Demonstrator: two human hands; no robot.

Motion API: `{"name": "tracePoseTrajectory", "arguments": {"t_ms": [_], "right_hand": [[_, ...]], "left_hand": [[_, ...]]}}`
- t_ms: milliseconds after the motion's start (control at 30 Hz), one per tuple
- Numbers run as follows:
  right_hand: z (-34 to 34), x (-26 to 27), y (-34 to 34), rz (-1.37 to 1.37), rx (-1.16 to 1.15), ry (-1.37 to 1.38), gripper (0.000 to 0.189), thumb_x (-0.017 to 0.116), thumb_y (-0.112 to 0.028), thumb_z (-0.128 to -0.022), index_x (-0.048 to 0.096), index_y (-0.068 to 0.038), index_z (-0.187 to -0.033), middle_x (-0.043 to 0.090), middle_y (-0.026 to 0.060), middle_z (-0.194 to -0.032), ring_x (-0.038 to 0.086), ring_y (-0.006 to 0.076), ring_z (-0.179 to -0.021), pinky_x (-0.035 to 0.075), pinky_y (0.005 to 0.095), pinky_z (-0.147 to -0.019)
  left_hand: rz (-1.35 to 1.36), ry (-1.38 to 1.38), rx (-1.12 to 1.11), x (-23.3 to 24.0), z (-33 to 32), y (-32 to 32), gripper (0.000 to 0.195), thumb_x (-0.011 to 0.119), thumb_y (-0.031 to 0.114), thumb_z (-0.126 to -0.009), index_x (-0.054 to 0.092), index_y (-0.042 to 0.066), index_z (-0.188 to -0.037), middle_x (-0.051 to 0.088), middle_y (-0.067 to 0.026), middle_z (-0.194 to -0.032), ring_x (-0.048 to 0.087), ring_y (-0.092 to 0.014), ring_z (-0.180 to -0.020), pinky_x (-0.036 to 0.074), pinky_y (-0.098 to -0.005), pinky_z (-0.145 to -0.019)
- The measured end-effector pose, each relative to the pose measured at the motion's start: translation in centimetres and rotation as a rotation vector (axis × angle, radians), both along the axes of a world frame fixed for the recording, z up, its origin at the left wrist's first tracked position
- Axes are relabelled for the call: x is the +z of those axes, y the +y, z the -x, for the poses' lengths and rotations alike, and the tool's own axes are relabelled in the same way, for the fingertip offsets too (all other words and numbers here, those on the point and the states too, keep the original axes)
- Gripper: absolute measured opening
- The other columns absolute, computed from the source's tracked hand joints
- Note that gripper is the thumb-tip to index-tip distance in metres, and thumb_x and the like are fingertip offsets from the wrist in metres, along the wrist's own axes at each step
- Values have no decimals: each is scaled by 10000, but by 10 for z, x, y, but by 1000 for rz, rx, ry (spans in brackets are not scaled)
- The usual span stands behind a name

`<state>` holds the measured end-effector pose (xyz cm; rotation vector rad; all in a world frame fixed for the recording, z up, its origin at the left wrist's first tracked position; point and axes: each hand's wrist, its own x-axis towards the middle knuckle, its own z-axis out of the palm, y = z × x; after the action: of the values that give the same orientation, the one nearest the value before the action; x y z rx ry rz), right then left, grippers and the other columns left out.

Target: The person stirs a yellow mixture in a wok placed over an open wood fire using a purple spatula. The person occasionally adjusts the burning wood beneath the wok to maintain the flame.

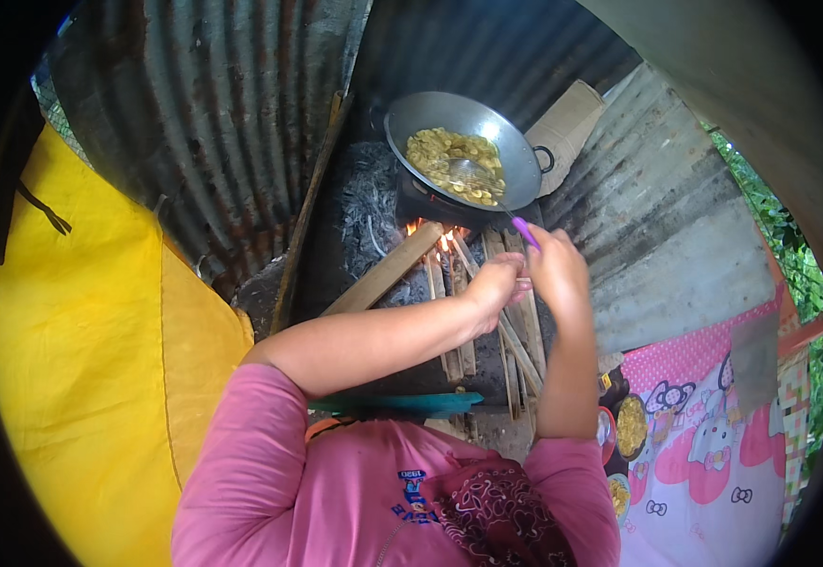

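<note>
My right hand (559,266) is closed on the purple handle of a wire skimmer (469,170), whose mesh head rests among yellow slices in a wide metal wok (518,157). The slices (443,147), which look like banana, lie in oil at the wok's bottom. My left hand (500,287) is beside my right wrist, below the wok, with its fingers bent; whether anything is in them is unclear. Under the wok a wood fire (447,239) burns, fed by a wide plank (387,271) and several thin wood strips (525,319).
Corrugated metal sheets (659,205) stand around the hearth, with cardboard (569,131) behind the wok's handle. Grey ash (369,205) lies left of the fire. At lower right are bowls of yellow slices (631,427) by a pink printed cloth (709,489). A yellow tarp (85,340) hangs at left.
</note>
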<state>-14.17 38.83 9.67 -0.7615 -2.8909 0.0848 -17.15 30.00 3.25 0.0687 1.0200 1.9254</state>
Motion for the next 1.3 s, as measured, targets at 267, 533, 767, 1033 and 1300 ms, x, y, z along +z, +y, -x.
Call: {"name": "tracePoseTrajectory", "arguments": {"t_ms": [267,533,767,1033,1300], "right_hand": [[-9,-11,31,-80,144,163,334,529,-137,-835,586,-172,-1162,591,175,-952,612,353,-838,494,442,-727],[10,-18,26,-79,150,147,315,545,-148,-835,601,-172,-1144,588,168,-938,604,361,-824,490,435,-716],[-17,6,10,-52,17,14,344,527,-127,-839,601,-237,-1157,582,157,-917,617,335,-803,498,428,-697],[2,-20,12,38,36,136,358,486,-114,-839,595,-178,-1174,574,174,-921,619,339,-819,498,432,-697],[-6,-16,15,37,218,230,324,499,-142,-866,596,-180,-1173,580,175,-935,616,347,-814,494,426,-709]], "left_hand": [[18,-21,7,-6,1,-1,297,362,134,-919,424,55,-1198,560,-50,-999,562,-136,-811,464,-255,-707],[-8,-9,12,-4,-8,5,305,385,120,-910,416,41,-1204,544,-55,-980,563,-144,-826,474,-266,-720],[-135,-85,111,-4,-4,10,316,390,115,-910,404,16,-1210,533,-74,-987,559,-170,-818,478,-286,-763],[-182,-171,257,-12,1,36,239,374,280,-953,514,88,-974,569,-25,-847,544,-113,-721,439,-279,-676],[-267,-194,245,-17,0,44,285,379,325,-951,501,76,-1017,560,-67,-948,562,-162,-811,463,-302,-737]]}}
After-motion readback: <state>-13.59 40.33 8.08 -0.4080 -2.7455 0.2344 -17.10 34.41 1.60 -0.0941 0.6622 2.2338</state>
